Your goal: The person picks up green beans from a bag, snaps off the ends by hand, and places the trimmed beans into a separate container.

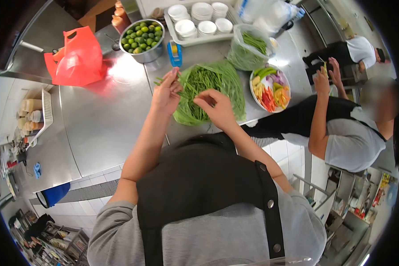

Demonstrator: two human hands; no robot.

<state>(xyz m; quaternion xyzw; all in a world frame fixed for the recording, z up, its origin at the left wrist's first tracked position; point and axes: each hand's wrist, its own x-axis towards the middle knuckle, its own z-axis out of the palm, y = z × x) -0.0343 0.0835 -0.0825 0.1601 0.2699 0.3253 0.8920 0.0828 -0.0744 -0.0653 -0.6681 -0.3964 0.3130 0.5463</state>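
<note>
An open green plastic bag (235,88) full of long green beans (204,82) lies on the steel counter in front of me. My left hand (166,93) is raised at the bag's left edge, its fingers closed on a few green beans (158,81). Over the right part of the beans is my right hand (216,106), with thumb and fingertips bent together in a pinch; anything between them is too small to make out.
Behind the bag are a pot of limes (142,37), a blue tape dispenser (174,54) and a tray of white bowls (201,42). A vegetable plate (270,88) and bean bag (248,48) stand right. A red bag (77,62) lies left. A co-worker (350,128) stands right.
</note>
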